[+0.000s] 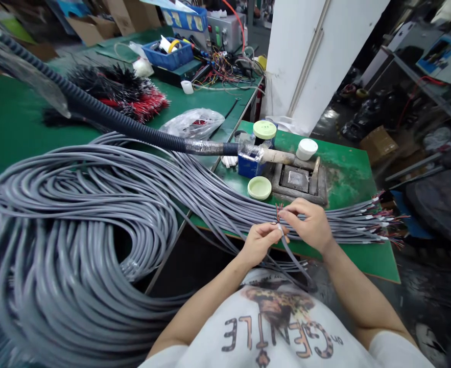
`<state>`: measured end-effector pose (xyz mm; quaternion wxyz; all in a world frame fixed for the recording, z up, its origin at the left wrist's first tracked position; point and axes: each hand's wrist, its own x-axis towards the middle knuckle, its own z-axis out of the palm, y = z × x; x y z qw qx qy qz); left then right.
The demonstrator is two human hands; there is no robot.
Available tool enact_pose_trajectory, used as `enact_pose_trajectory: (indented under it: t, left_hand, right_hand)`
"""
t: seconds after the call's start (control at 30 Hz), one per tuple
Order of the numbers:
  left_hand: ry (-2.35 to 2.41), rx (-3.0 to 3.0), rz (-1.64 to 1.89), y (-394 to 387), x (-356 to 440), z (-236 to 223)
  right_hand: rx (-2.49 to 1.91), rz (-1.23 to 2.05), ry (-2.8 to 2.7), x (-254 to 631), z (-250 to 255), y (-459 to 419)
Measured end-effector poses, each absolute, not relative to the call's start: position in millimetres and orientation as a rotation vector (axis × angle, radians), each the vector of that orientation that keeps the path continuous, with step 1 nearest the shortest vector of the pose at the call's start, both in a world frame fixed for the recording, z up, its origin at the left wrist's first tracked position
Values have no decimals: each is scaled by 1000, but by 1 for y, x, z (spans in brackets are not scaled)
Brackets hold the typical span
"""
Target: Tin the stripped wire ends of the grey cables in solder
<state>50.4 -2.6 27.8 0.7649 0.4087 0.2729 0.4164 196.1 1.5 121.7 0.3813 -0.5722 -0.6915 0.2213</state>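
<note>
Pinched in my left hand (261, 243) is the end of a grey cable (287, 249), in front of my chest. Thin red and dark wires (279, 210) fan upward from its stripped end. My right hand (305, 221) is closed at these wires, thumb and forefinger pressed together on them. Behind both hands a bundle of grey cables (225, 197) runs across the green table, its stripped wire ends (386, 222) spread at the right. Large loops of the same grey cable (75, 168) lie at the left.
A solder pot (296, 179) stands behind my hands, near a light green lid (259, 188), a blue box (250, 164) and a white tub (307, 148). An extraction hose (144, 130) crosses above the table. Black and red wire bundles (121, 94) lie farther back.
</note>
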Motion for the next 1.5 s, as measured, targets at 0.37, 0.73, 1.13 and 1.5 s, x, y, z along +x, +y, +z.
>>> enact_pose_trajectory:
  t: [0.37,0.73,1.13,1.5]
  left_hand:
    - [552,1282,853,-10,44,44]
    - [630,1256,929,-4,36,42]
    - [696,1151,1012,-6,39,40]
    - [532,427,989,7,41,39]
  right_hand:
    - [-1354,958,-1110,201,102,36]
    - [-1506,832,-1698,206,127,-3]
    - [-1335,780,-1557,196,112,-5]
    - [-1100,383,-1999,213,98,-18]
